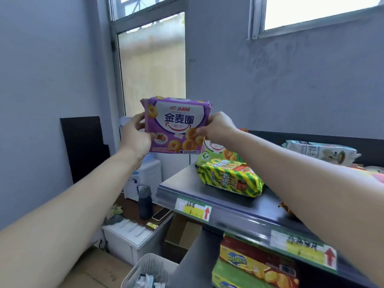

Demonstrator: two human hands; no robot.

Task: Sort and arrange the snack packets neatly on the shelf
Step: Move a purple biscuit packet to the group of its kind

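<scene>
I hold a purple snack packet (pixel 176 125) with ring-shaped biscuits printed on it upright in the air, left of the shelf's end. My left hand (pixel 135 134) grips its left edge and my right hand (pixel 216 126) pinches its right edge. On the grey top shelf (pixel 207 196) lies a green-and-yellow striped packet (pixel 230 179). Behind it stands a green packet (pixel 216 152), partly hidden by the purple one and my right arm. A pale packet (pixel 320 151) lies further right on the shelf.
Yellow and red packets (pixel 253 265) fill the lower shelf. A white mesh basket (pixel 145 269) stands at the bottom. Left of the shelf are a dark bottle (pixel 144 202), a phone (pixel 162 214), a white box (pixel 126 235) and a water dispenser (pixel 145 177).
</scene>
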